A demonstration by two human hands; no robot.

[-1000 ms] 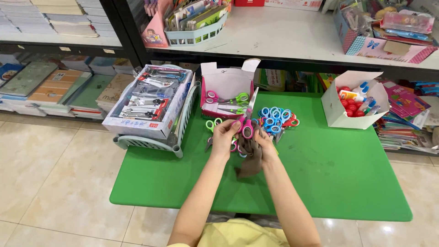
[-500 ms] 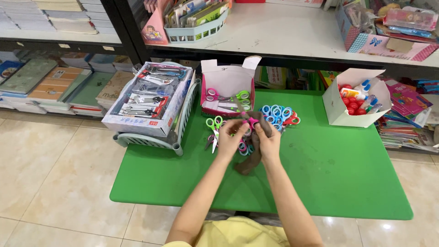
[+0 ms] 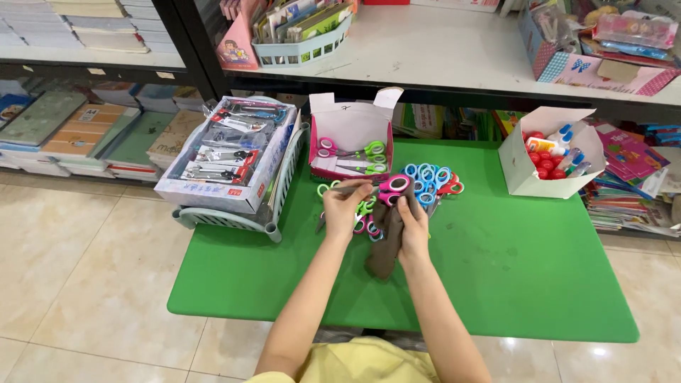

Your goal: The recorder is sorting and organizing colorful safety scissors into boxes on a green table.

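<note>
My left hand (image 3: 345, 207) holds a pair of pink-handled scissors (image 3: 386, 189) by the blade end, level above the green table (image 3: 511, 276). My right hand (image 3: 412, 228) grips a brown cloth (image 3: 386, 241) that hangs down to the table and touches the scissors. Under my hands lies a loose pile of scissors with green and pink handles (image 3: 365, 216). A bunch of blue-handled scissors (image 3: 429, 177) lies just beyond. Behind them stands an open pink box (image 3: 351, 145) with more scissors inside.
A grey basket (image 3: 227, 216) carrying a box of packaged tools (image 3: 223, 152) sits at the table's left end. A white open box (image 3: 550, 152) of red-capped bottles stands at the right. Shelves (image 3: 440, 50) with stationery run behind. Tiled floor (image 3: 85, 284) lies to the left.
The pink scissors have turned from upright to level in my left hand. My right hand has drawn the brown cloth down along them toward me.
</note>
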